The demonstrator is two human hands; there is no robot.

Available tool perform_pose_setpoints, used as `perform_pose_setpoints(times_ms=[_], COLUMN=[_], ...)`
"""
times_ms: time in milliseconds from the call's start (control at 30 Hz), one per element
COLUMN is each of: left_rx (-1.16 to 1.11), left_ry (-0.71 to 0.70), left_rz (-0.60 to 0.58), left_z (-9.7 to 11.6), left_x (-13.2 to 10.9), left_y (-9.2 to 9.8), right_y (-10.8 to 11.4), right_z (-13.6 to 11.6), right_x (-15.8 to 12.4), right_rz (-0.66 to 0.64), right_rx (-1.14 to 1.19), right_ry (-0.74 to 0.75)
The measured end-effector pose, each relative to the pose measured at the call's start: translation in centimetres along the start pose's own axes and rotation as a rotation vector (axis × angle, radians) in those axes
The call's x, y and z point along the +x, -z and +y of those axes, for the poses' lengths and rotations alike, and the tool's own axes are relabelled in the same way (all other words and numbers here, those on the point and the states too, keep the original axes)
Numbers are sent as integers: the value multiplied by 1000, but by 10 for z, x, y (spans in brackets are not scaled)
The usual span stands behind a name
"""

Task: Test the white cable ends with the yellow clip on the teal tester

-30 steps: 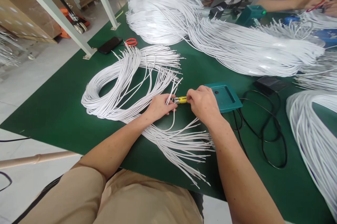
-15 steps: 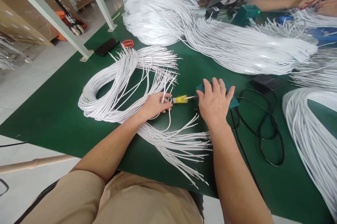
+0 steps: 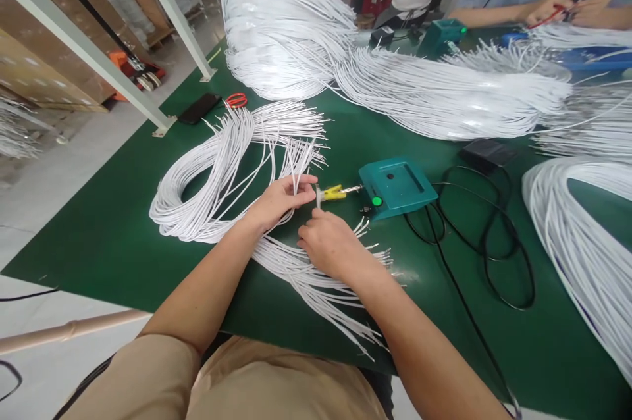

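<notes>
At the middle of a green table [image 3: 108,209], the left hand [image 3: 281,201] is reaching its thumb and forefinger to the front of a yellow clip [image 3: 336,193], and whether those fingertips are pinching anything one cannot tell. The right hand [image 3: 332,245] is sitting just below, its fingers curling in and closing on a short stretch of white wire [image 3: 318,200] that is running down beside the clip's near end. From the clip's other end a metal rod [image 3: 352,189] is leading to a teal box [image 3: 405,186], where a green light [image 3: 377,201] is glowing at the near left corner. Under the left forearm a looped bundle of white wires [image 3: 180,226] is lying, and loose wire ends [image 3: 340,318] are fanning out below the right hand. A black cord [image 3: 530,282] is looping to the right of the box. Beyond the bundle a phone [image 3: 199,108] is lying beside red scissors [image 3: 237,101], while large piles of wire [image 3: 281,25] are filling the far side. Across the table, a co-worker's hands [image 3: 548,10] are holding something red
</notes>
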State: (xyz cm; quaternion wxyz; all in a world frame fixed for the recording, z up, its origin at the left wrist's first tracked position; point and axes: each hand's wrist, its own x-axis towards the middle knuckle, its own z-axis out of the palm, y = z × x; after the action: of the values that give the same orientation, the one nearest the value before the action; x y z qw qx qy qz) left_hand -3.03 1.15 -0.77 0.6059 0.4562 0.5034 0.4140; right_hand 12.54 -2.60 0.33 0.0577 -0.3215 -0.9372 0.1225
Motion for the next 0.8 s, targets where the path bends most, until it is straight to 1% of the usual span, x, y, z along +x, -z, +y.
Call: perform_pose_setpoints(times_ms=[33, 100, 167, 200, 233, 267, 333, 367, 400, 433, 467, 500, 533, 633, 667, 700, 800], left_rx=[-57, -145, -163, -147, -115, -71, 43, 106, 172, 233, 283, 319, 335, 269, 232, 192, 85], left_ry=[4, 20, 36, 41, 42, 38, 16, 1, -11, -18, -24, -37, -62, -156, -165, -158, -95], left_rz=[0, -7, -16, -21, -33, -51, -113, -153, -200, -246, -279, -283, -251, -41, 8, 31, -3], left_z=[1, 3, 5, 5, 6, 5, 4, 4, 3, 3, 3, 4, 5, 8, 9, 8, 2], left_x=[0, 0, 0, -1, -2, -3, -5, -6, -8, -9, -10, -11, -13, -15, -15, -15, -14], left_y=[1, 2, 2, 1, 0, -2, -6, -8, -10, -11, -13, -14, -15, -18, -19, -21, -26], right_y=[-1, 2, 10, 15, 19, 22, 25, 25, 25, 25, 24, 23, 22, 21, 20, 20, 18], right_z=[-3, -5, 1, 6, 13, 21, 36, 42, 47, 50, 51, 52, 51, 49, 48, 48, 47], right_x=[0, -1, -3, -4, -5, -5, -5, -5, -6, -6, -6, -5, -5, -4, -3, -3, -1], right_rz=[-54, -145, -169, -142, -83, 12, 271, 396, 504, 582, 632, 658, 669, 630, 611, 595, 557], right_rx=[18, 136, 311, 407, 505, 605, 813, 923, 1026, 1114, 1182, 1229, 1257, 1295, 1297, 1295, 1290], right_ry=[-54, -154, -229, -265, -315, -381, -512, -549, -563, -560, -549, -540, -539, -546, -545, -546, -543])
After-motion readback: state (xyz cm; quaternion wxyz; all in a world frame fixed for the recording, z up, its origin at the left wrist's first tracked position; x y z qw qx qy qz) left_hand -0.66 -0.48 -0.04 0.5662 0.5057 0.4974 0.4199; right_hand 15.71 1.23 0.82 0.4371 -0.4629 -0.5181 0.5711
